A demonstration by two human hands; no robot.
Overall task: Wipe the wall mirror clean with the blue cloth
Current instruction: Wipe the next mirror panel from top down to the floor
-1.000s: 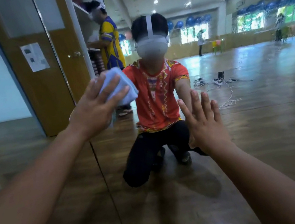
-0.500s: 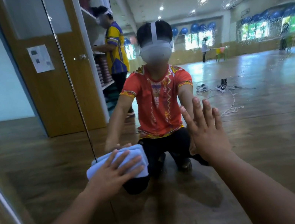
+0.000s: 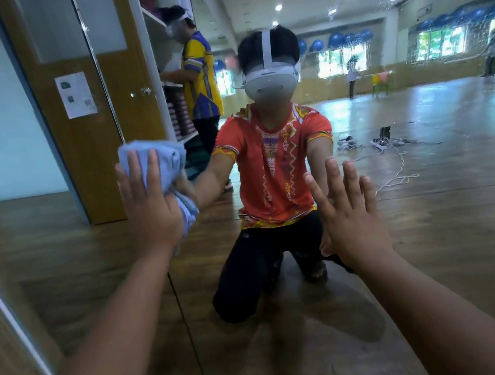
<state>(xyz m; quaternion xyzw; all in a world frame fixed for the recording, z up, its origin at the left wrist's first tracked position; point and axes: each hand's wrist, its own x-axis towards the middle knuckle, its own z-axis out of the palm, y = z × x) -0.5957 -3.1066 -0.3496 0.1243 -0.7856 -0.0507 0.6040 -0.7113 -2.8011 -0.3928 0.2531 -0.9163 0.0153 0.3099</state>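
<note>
Head-cam view of a person kneeling close to a wall mirror (image 3: 457,217), both arms reaching fwd.

L to R:
- **Left hand** (image 3: 148,210): fingers straight, slightly spread and pointing up. It presses a bunched blue cloth (image 3: 166,158) flat on the glass, over a vertical seam (image 3: 192,344), level w/ the reflection's chest.
- **Cloth:** sits btw palm and mirror. The wad spills out above the fingertips and past the palm's right edge, long axis approx up-down.
- **Centre:** reflection of the person.
- **Right hand** (image 3: 353,218): lower, palm flat on the glass, fingers straight and apart, holding nothing. Prob. a brace.
- **Upper right:** specks (image 3: 475,28) on the glass, well apart from the cloth, up and to its right. Coming strokes likely need to head that way.
</note>
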